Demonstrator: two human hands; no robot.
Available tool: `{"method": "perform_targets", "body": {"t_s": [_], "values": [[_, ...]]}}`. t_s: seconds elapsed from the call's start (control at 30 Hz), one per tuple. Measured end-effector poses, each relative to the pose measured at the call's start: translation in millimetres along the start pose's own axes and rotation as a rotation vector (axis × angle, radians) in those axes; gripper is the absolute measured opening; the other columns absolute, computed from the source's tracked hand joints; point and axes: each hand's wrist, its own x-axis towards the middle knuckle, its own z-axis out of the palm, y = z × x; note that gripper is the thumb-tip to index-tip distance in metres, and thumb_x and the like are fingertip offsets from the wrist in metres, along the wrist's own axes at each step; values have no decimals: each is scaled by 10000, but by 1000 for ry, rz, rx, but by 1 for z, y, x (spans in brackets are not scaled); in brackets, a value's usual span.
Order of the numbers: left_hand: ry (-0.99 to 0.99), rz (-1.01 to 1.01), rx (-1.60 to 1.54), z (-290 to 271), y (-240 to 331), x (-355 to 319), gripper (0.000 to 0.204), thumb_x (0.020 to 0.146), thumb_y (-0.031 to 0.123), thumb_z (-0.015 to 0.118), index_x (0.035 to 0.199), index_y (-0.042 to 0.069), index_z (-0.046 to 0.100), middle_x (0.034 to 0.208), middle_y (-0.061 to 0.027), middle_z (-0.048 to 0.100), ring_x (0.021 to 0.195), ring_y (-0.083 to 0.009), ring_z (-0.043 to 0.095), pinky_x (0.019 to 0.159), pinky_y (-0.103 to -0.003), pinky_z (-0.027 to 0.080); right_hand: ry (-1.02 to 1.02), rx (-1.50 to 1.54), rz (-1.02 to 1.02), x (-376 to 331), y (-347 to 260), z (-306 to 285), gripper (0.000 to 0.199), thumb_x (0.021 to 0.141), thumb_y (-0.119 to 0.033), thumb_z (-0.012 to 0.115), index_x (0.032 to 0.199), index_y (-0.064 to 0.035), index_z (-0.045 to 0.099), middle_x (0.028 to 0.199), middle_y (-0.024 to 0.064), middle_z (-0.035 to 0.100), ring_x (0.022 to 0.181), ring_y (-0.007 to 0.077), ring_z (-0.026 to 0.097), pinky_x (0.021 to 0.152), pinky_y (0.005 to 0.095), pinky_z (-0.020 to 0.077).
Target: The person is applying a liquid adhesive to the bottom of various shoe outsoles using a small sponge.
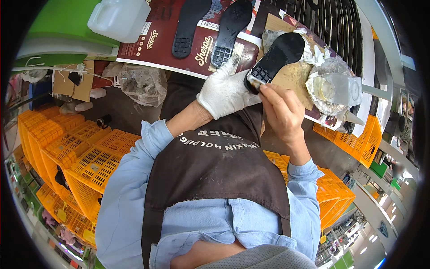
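Note:
My left hand, in a white glove with dark smudges, holds a black shoe sole by its heel end. Its thumb is raised, and the fingers go out of sight beneath the sole. A grid of raised blocks shows inside the heel. My bare right hand pinches a small brush, whose pale tip touches the heel area; most of its handle is hidden by the fingers. Two more black soles, one on the left and one nearer my glove, lie on the dark red printed board.
On the right, a clear plastic container lies among crumpled plastic, beside a white nozzle-tipped bottle. A white jug stands at the far left. Black rails run along the back right. Orange crates flank me below the bench.

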Motion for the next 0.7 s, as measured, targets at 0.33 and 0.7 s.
{"method": "perform_targets", "body": {"t_s": [0.33,0.7], "values": [[258,-10,67,7,-5,4,787,944,658,265,1304,-17,451,1216,-138,569,1130,-265,526,1067,-428,346,31,-90,132,11,8,10,313,703,61,757,998,-9,677,906,121,676,723,195,631,582,285,504],[392,-35,120,4,-1,8,883,905,715,280,1348,-38,406,1234,-156,562,1123,-262,532,1024,-412,381,52,-17,29,6,1,10,315,678,49,778,971,-9,678,896,118,680,707,212,638,595,284,508]]}}
